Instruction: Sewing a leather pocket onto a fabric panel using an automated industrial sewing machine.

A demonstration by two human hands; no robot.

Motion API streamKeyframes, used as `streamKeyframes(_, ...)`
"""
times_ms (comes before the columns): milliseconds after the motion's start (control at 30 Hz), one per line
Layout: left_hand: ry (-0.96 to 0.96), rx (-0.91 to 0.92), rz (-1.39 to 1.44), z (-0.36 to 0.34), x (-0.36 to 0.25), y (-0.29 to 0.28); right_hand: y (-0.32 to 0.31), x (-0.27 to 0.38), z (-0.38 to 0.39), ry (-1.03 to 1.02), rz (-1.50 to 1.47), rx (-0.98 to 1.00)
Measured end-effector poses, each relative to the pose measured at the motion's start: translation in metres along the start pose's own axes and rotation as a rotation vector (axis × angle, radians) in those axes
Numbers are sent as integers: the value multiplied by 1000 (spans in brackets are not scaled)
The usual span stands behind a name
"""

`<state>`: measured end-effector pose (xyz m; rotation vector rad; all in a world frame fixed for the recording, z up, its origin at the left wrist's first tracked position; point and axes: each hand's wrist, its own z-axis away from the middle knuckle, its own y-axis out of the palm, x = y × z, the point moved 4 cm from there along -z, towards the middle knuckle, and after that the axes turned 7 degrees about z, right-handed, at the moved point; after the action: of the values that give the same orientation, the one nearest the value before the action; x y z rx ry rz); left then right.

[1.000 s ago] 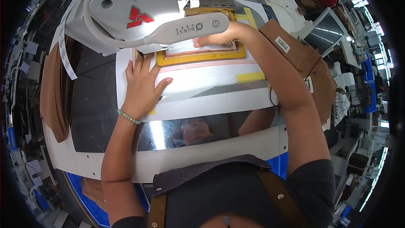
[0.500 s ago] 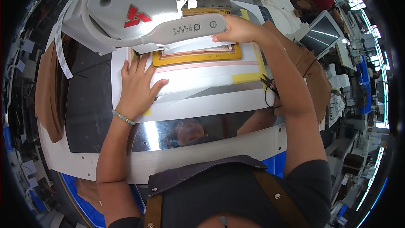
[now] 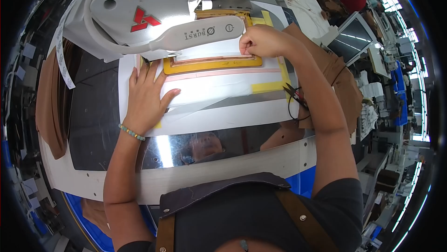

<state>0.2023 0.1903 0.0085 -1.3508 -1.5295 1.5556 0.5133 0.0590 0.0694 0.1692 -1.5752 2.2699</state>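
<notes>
My left hand [image 3: 145,98] lies flat on a white template sheet [image 3: 209,118], its fingers spread and the thumb pointing right. Its fingertips reach beside the left end of a yellow-edged rectangular frame [image 3: 214,67]. My right hand [image 3: 258,42] is closed, its fingers curled down at the right end of that frame. The fingertips touch the white piece [image 3: 212,52] inside the frame; whether they pinch anything is hidden. A grey lamp head [image 3: 205,33] on a flexible neck hangs above the frame and covers part of it.
A large sewing machine head [image 3: 135,5] stands over the far left of the work. Scissors [image 3: 293,94] with dark handles lie by the sheet's right edge. Brown fabric pieces [image 3: 51,103] are piled at the left, and more brown fabric [image 3: 326,65] lies at the right.
My right hand has drawn its fingers in from a thumb-out grip and come down to the frame's right inner edge. My left hand stays flat on the sheet.
</notes>
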Motion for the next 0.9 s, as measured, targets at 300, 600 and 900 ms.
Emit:
streamKeyframes(300, -2, 18, -39, 1, 1, 0, 0, 21, -11, 62, 348, 118)
streamKeyframes(600, 1, -22, 8, 2, 2, 1, 2, 25, 0, -1, 658, -248)
streamKeyframes(900, 8, -21, 23, 2, 3, 2, 25, 15, 10, -172, 551, -233)
